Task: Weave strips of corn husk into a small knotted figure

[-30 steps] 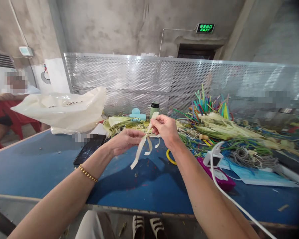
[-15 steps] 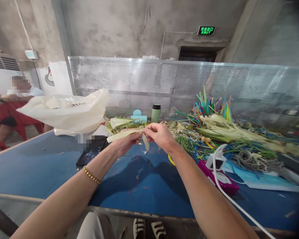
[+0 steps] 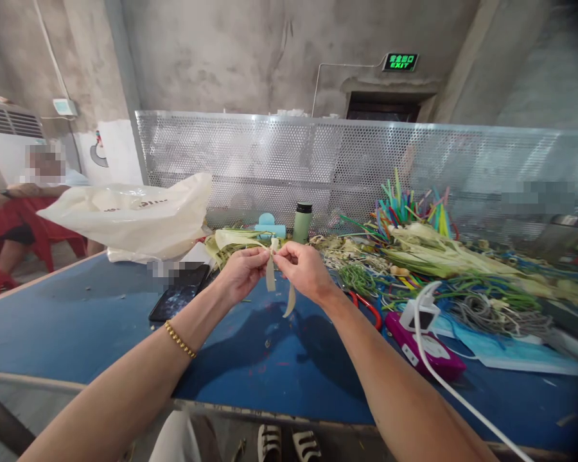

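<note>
My left hand (image 3: 245, 274) and my right hand (image 3: 304, 271) meet above the middle of the blue table, thumbs and fingers pinched together. Between them is a pale corn husk strip (image 3: 270, 277), with a small folded or knotted lump standing up at the fingertips. Its ends dangle below the hands, one of them curling under the right hand. Exactly how the strip is looped is hidden by the fingers. Just behind the hands lies a bundle of green husks (image 3: 226, 239). Red-handled scissors (image 3: 372, 310) show in part beside my right forearm.
A phone (image 3: 176, 298) lies left, before a big white plastic bag (image 3: 135, 215). A green bottle (image 3: 302, 221) stands at the back. On the right are piled husks (image 3: 428, 247), coloured sticks, cords, a purple power strip (image 3: 433, 350) with a white cable, and a blue mask.
The strip's long end, which stretched left over my left hand, now hangs down between the hands. The left hand has turned, and a small lump shows above the fingertips. More of the scissors shows.
</note>
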{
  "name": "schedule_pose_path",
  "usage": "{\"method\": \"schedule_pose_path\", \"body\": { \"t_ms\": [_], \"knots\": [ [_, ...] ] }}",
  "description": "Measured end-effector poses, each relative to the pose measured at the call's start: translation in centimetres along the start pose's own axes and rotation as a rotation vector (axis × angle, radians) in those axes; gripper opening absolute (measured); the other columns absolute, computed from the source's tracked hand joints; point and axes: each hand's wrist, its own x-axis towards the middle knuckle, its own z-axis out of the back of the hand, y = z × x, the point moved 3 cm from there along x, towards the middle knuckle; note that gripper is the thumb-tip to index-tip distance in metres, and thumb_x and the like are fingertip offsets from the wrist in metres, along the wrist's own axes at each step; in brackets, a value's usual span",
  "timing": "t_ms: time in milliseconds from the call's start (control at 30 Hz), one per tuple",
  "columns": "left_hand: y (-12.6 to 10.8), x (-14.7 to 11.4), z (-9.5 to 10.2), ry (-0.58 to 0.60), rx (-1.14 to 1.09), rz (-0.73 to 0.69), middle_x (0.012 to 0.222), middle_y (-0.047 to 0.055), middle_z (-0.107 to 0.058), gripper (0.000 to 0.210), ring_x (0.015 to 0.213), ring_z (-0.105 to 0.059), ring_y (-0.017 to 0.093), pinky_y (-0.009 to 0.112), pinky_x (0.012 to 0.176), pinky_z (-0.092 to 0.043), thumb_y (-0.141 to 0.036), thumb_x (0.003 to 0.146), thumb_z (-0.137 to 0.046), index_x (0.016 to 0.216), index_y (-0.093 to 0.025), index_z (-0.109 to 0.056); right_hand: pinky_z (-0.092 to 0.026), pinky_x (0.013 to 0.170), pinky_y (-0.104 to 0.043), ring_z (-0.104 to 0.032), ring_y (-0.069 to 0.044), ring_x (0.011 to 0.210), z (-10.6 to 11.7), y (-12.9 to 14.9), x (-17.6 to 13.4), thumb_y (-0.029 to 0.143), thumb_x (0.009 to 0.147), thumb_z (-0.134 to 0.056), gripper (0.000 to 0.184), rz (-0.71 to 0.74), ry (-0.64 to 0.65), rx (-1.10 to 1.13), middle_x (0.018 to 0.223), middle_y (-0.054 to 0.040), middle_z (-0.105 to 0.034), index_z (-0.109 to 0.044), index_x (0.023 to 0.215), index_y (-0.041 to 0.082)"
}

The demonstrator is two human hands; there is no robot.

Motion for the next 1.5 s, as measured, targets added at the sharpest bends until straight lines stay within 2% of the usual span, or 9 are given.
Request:
{"method": "schedule_pose_path", "body": {
  "t_ms": [133,233,400,533,667,833,1000,1267,1500],
  "knots": [
    [-0.4,-0.2,-0.1,-0.01,0.363,-0.154,0.053,-0.002,-0.048,0.023,0.053,-0.039,0.007,0.023,0.053,-0.03,-0.025,0.07,-0.072,0.056,-0.012,-0.058,-0.033,0.054,-0.025,-0.047,-0.011,0.055,1.7,0.3,0.3,0.034,0.086,-0.057,0.028,0.052,-0.064,-0.137,0.059,-0.0009,-0.058,-0.061,0.065,0.016],
    [-0.1,-0.5,-0.4,0.049,0.609,-0.13,0.055,-0.003,-0.048,0.019,0.055,-0.037,0.008,0.024,0.053,-0.026,-0.025,0.072,-0.069,0.061,-0.012,-0.061,-0.033,0.057,-0.027,-0.048,-0.012,0.06,2.8,0.2,0.6,0.041,0.088,-0.054,0.035,0.074,-0.119,-0.159,0.065,-0.0028,-0.059,-0.063,0.066,0.015],
    [0.3,-1.5,-1.3,0.313,0.651,0.014,0.06,-0.002,-0.052,0.016,0.059,-0.041,0.009,0.025,0.058,-0.031,-0.027,0.072,-0.069,0.065,-0.013,-0.064,-0.036,0.057,-0.026,-0.05,-0.012,0.061,1.4,-0.7,0.3,0.04,0.087,-0.055,0.033,-0.072,0.252,0.117,0.066,-0.0024,-0.06,-0.066,0.069,0.015],
    [0.5,-1.8,-1.3,0.409,0.596,0.1,0.069,0.002,-0.062,0.012,0.066,-0.05,0.012,0.027,0.067,-0.038,-0.024,0.071,-0.071,0.069,-0.013,-0.07,-0.044,0.063,-0.026,-0.057,-0.013,0.069,0.2,-0.9,-0.2,0.034,0.077,-0.067,0.024,-0.236,0.334,0.457,0.08,-0.0049,-0.068,-0.069,0.088,0.013],
    [0.7,-1.8,-1.0,0.375,0.581,0.124,0.066,0.003,-0.063,0.014,0.063,-0.049,0.012,0.027,0.064,-0.038,-0.026,0.069,-0.074,0.071,-0.012,-0.072,-0.044,0.057,-0.023,-0.056,-0.011,0.063,-0.1,-1.0,-0.4,0.028,0.068,-0.075,0.02,-0.312,0.326,0.536,0.072,-0.0024,-0.065,-0.066,0.078,0.013],
    [0.4,-1.8,-1.1,0.395,0.595,0.101,0.063,0.002,-0.058,0.018,0.058,-0.043,0.011,0.026,0.058,-0.032,-0.031,0.072,-0.072,0.069,-0.013,-0.07,-0.041,0.052,-0.023,-0.053,-0.009,0.055,0.8,-1.5,-0.1,0.029,0.066,-0.076,0.022,-0.35,0.202,0.599,0.065,0.0007,-0.061,-0.062,0.075,0.014],
    [0.3,-1.7,-1.0,0.378,0.553,0.089,0.063,0.001,-0.054,0.021,0.058,-0.04,0.01,0.026,0.057,-0.03,-0.033,0.071,-0.073,0.068,-0.013,-0.069,-0.043,0.059,-0.024,-0.052,-0.009,0.061,1.7,-1.3,0.4,0.031,0.061,-0.08,0.03,-0.262,0.116,0.645,0.069,0.0016,-0.06,-0.061,0.077,0.014],
    [0.4,-1.5,-0.9,0.314,0.535,0.077,0.061,-0.001,-0.051,0.02,0.057,-0.041,0.009,0.026,0.056,-0.028,-0.03,0.071,-0.072,0.064,-0.014,-0.064,-0.042,0.061,-0.025,-0.051,-0.01,0.062,1.8,-0.3,0.3,0.034,0.074,-0.072,0.021,-0.15,0.144,0.512,0.067,0.0011,-0.059,-0.065,0.075,0.014],
    [0.6,-1.1,-0.6,0.188,0.54,0.072,0.058,-0.001,-0.049,0.016,0.054,-0.037,0.008,0.026,0.053,-0.025,-0.025,0.067,-0.07,0.058,-0.014,-0.061,-0.048,0.07,-0.03,-0.062,-0.017,0.077,1.2,0.0,0.1,0.04,0.081,-0.065,0.029,-0.104,0.195,0.321,0.086,-0.0073,-0.071,-0.072,0.09,0.014]
  ]
}}
